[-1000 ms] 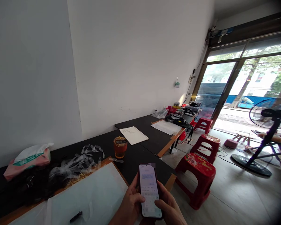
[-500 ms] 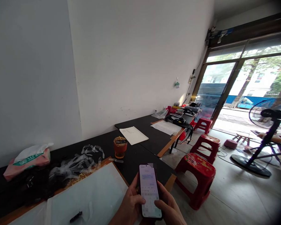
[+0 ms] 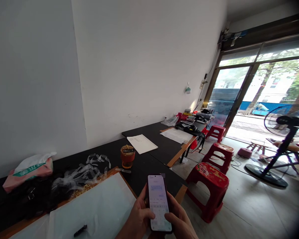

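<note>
A smartphone with a lit screen is held upright between my two hands, a message page and keyboard showing on it. My left hand wraps its left edge, the thumb lying over the lower left of the screen. Around the right edge curls my right hand, its thumb over the lower right of the keyboard. Left of the hands, a pale sheet covers the near table, with a small black piece on it. An amber cup stands beyond the phone.
Clear plastic strips and a tissue pack lie on the black table at left. A white pad rests farther back. Red stools line the right side, and a standing fan is beyond them near the glass doors.
Both thumbs have shifted very slightly over the keyboard. My hands still hold the phone in the same place, and the view has moved a touch.
</note>
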Motion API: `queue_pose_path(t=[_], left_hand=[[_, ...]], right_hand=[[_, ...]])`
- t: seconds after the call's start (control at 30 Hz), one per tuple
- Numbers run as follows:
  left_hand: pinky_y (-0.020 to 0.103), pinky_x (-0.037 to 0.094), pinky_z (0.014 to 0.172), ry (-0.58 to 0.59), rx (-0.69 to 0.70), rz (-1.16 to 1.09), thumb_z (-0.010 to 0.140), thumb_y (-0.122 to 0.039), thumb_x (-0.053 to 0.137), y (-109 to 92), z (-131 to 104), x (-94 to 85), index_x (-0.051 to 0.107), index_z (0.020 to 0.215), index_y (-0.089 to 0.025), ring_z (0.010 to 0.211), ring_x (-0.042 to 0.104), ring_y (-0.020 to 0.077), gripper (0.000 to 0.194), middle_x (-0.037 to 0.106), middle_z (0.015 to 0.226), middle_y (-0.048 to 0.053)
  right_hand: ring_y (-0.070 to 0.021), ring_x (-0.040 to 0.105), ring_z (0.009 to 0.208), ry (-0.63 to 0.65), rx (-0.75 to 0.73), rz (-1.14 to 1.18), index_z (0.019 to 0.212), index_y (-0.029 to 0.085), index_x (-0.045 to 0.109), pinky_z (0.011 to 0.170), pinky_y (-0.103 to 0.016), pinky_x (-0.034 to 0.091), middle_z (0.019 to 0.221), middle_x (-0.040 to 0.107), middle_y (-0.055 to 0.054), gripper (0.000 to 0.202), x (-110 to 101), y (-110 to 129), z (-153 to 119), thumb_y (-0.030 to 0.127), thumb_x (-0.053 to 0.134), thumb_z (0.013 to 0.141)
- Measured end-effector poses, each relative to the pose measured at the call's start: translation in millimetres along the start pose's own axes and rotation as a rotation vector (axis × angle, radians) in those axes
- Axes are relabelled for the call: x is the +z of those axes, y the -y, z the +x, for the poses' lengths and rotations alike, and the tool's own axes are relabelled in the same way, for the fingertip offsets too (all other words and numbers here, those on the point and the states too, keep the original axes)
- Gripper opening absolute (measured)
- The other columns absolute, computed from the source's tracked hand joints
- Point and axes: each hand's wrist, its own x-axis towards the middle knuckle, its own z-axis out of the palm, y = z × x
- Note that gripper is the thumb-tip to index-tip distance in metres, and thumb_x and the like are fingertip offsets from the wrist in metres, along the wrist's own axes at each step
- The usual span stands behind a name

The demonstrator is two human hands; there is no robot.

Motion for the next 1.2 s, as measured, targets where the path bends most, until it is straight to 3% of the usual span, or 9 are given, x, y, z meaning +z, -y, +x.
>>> queue_pose_path(t=[0.33, 0.6, 0.8, 1.2], left_hand=[[0.039, 0.048, 0.090, 0.001, -0.011, 0.004, 0.050, 0.009, 0.054, 1, -2, -1.2, 0.031, 0.150, -0.025, 0.114, 0.062, 0.0294, 0.108, 0.072, 0.108, 0.008], [0.038, 0.049, 0.084, -0.015, -0.015, 0.017, 0.050, 0.008, 0.054, -1, -1, -1.2, 0.025, 0.152, -0.025, 0.117, 0.059, 0.0317, 0.111, 0.070, 0.113, 0.010], [0.034, 0.048, 0.078, 0.000, -0.040, 0.025, 0.051, 0.008, 0.052, -4, -4, 1.1, 0.027, 0.151, -0.025, 0.116, 0.059, 0.0306, 0.109, 0.070, 0.112, 0.010], [0.034, 0.047, 0.076, 0.021, -0.007, 0.074, 0.053, 0.007, 0.054, 4, 0, -10.7, 0.024, 0.153, -0.028, 0.109, 0.062, 0.0296, 0.110, 0.069, 0.115, 0.009]], right_hand=[[-0.0374, 0.057, 0.126, 0.042, 0.051, -0.023, 0.140, 0.026, 0.052, 0.100, -0.050, 0.047, 0.132, 0.067, -0.011, 0.079, -6, -1, -3, 0.018, 0.073, 0.064], [-0.0373, 0.058, 0.123, 0.101, 0.002, -0.075, 0.142, 0.027, 0.050, 0.099, -0.049, 0.046, 0.132, 0.067, -0.011, 0.083, -1, 1, -3, 0.022, 0.081, 0.064], [-0.0367, 0.055, 0.126, 0.011, -0.018, -0.299, 0.146, 0.025, 0.044, 0.101, -0.047, 0.046, 0.137, 0.063, -0.013, 0.091, 3, 4, -5, 0.034, 0.085, 0.065], [-0.0390, 0.055, 0.125, -0.174, 0.022, -0.454, 0.142, 0.019, 0.044, 0.099, -0.045, 0.047, 0.135, 0.062, -0.016, 0.089, 24, 12, -7, 0.053, 0.081, 0.068]])
